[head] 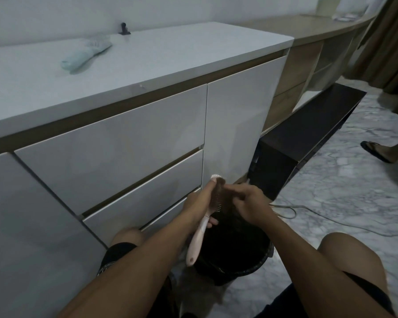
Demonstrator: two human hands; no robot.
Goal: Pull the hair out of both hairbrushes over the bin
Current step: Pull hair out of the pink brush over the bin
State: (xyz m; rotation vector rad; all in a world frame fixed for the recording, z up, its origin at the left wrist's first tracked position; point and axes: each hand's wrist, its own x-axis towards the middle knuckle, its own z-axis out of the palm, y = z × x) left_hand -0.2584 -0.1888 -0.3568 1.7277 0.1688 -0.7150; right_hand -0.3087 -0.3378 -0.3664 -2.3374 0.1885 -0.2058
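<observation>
Head view: pink hairbrush [200,230] bristles matted with brown hair [220,191].

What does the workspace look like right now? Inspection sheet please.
Surface: white cabinet top, mostly bare.
Job's things: pink hairbrush with brown hair in its bristles, held above the black bin; mint hairbrush lying on the cabinet top.
Clutter: small black object at the cabinet's back edge.
Grippers: left hand grips the pink hairbrush; right hand fingers pinch at the hair.
Cables: cable loose on the marble floor.
Surroundings: wooden shelving, dark bench, curtain, another person's sandalled foot.
</observation>
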